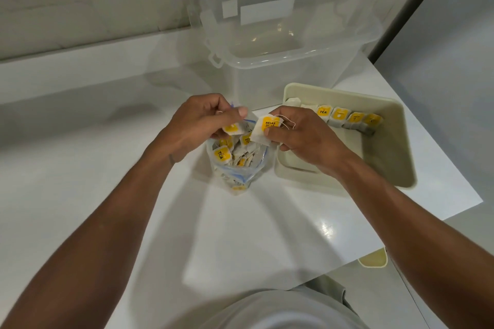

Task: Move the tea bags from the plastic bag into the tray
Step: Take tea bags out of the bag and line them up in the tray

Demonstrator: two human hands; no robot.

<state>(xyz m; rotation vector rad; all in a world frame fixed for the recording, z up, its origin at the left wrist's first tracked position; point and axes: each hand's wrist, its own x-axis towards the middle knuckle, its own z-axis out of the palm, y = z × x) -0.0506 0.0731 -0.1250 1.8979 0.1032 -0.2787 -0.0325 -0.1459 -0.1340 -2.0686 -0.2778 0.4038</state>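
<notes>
A clear plastic bag stands open on the white counter, filled with several white tea bags with yellow tags. My left hand pinches one tea bag just above the bag's mouth. My right hand pinches another tea bag, tag reading RELAX, between the bag and the tray. The cream tray sits to the right, with a row of tea bags standing along its far wall.
A large clear plastic storage box stands behind the bag and tray, against the tiled wall. The counter's right edge runs just past the tray. A small cream object sits below the counter's near corner.
</notes>
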